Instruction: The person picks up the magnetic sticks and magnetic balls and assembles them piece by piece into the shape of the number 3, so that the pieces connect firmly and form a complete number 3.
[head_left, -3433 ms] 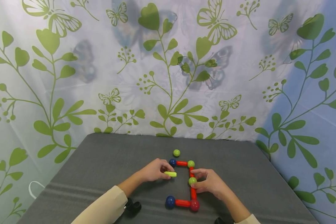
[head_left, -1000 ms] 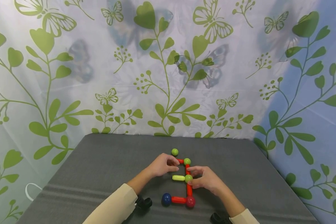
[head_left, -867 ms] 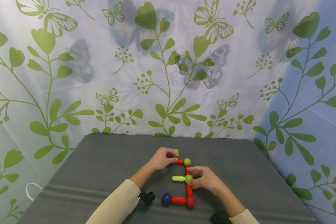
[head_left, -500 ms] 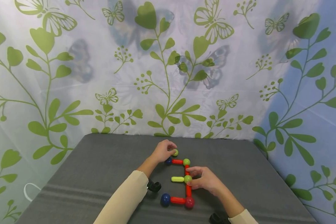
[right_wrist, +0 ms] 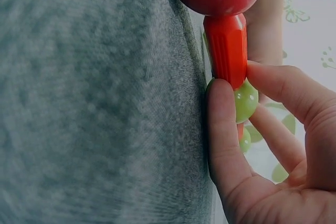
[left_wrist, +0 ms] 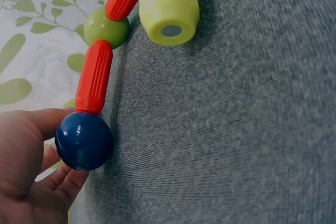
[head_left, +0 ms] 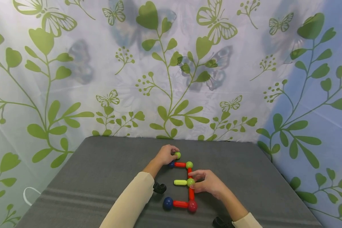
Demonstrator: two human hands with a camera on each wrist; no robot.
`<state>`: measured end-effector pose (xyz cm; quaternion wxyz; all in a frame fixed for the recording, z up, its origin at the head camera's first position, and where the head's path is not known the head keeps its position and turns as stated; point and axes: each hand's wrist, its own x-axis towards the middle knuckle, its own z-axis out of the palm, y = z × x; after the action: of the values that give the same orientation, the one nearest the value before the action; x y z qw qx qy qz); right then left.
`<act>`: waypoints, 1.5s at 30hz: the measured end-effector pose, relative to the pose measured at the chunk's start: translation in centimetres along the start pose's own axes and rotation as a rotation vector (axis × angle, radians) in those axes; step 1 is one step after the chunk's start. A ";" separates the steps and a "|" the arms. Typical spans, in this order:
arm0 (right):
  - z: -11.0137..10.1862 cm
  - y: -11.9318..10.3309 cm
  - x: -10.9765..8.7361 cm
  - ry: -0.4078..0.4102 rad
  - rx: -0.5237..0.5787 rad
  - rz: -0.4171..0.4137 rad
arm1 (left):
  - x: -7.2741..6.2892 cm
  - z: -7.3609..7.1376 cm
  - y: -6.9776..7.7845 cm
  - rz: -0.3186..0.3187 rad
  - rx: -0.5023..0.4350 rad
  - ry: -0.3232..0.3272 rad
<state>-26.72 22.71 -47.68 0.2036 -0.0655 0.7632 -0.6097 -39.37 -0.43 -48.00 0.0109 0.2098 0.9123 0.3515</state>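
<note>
In the head view my left hand is at the far side of the table, thumb and fingers pinching a loose green ball. The left wrist view hides that ball behind the hand, beside a blue ball. My right hand holds the middle green ball of a magnetic rod-and-ball figure between thumb and fingers. From this ball a yellow rod points left, its outer end free. Red rods run up and down from it, to a green ball and a red ball.
The figure's lower arm is a red rod ending in a blue ball. Its upper arm is another red rod. Grey cloth covers the table; a leaf-printed curtain hangs behind.
My left hand has put the yellow rod against the middle green ball, let go, and moved away to the loose green ball. My right hand has stayed on the middle ball.
</note>
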 end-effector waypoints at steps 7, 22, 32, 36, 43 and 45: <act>0.1 0.1 0.0 0.014 -0.009 0.004 | -0.1 0.1 -0.3 -0.031 -0.030 0.037; 0.2 0.1 0.1 0.030 -0.014 0.002 | -0.7 -0.4 -1.0 0.009 -0.135 0.078; 0.2 0.0 0.0 0.048 -0.019 0.022 | -2.4 -1.8 -1.6 0.047 -0.200 0.099; 0.2 0.1 0.1 0.060 -0.020 0.030 | -3.4 -2.2 -1.7 0.065 -0.218 0.115; 0.2 0.1 0.0 0.057 -0.027 0.029 | -5.3 -2.7 -1.6 0.081 -0.204 0.116; 0.3 0.1 0.0 0.054 -0.028 0.024 | -5.9 -2.8 -1.6 0.087 -0.198 0.107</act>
<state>-26.60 22.49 -47.82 0.1894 -0.0428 0.7777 -0.5979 -35.02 -5.60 -47.65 -0.0323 0.2281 0.8624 0.4507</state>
